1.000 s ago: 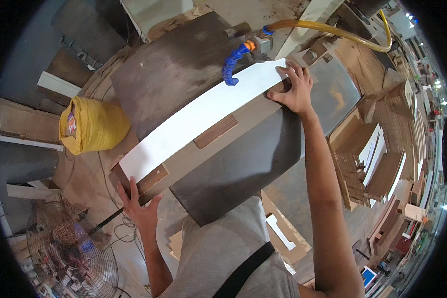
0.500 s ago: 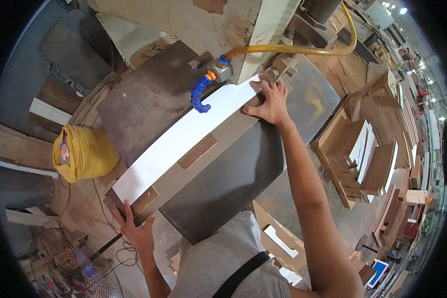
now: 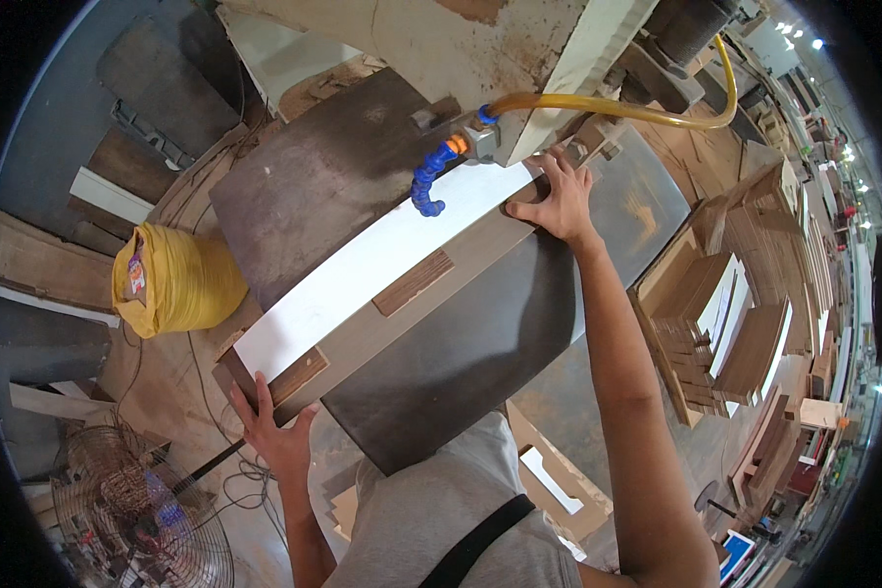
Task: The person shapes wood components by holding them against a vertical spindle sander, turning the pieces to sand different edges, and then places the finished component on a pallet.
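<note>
A long white panel (image 3: 348, 269) with a curved outer edge lies along a brown wooden board (image 3: 412, 286), which carries short wooden blocks (image 3: 414, 283). Both rest slantwise on a dark machine table (image 3: 451, 363). At the near left end, my left hand (image 3: 282, 436) has its fingers spread, with fingertips on the board's end and the thumb standing off. My right hand (image 3: 563, 201) grips the far end of the board, its thumb on the near side and fingers over the top. Beneath the machine's column, the panel's far tip is partly hidden.
A blue jointed nozzle (image 3: 426, 186) on a yellow hose (image 3: 637, 110) hangs over the panel. At left stand a yellow sack (image 3: 191, 284) and a wire-caged fan (image 3: 137, 500). Stacked cut panels (image 3: 701, 304) sit on the right. Cables lie on the floor.
The whole view has shifted and turned slightly, moving the scene rightward in the picture. Both hands keep their places on the board, and no clear movement of the panel over the table shows.
</note>
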